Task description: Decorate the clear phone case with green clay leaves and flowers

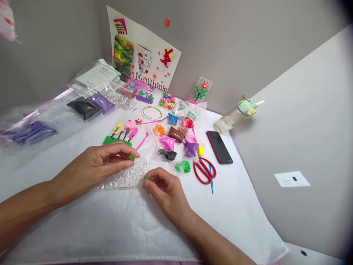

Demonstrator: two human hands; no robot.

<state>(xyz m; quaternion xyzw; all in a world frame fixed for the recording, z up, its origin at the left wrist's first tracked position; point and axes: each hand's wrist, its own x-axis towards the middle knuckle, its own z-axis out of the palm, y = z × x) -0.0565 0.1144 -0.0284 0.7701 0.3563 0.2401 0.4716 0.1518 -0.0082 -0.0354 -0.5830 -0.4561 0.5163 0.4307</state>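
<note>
My left hand is closed in a pinch, with a small green piece of clay at its fingertips. Closed as well, my right hand pinches another bit of green clay between thumb and forefinger. Beneath and between both hands lies a clear, faceted plastic sheet. Just beyond my left hand is a clear panel with clay flowers over green clay grass. A wrapped lump of green clay rests past my right hand.
Several clay packets, among them a brown one, cluster mid-table. Red-handled scissors, a blue tool, a phone and a bottle stand or lie to the right. Plastic bags spread left; a decorated board leans behind.
</note>
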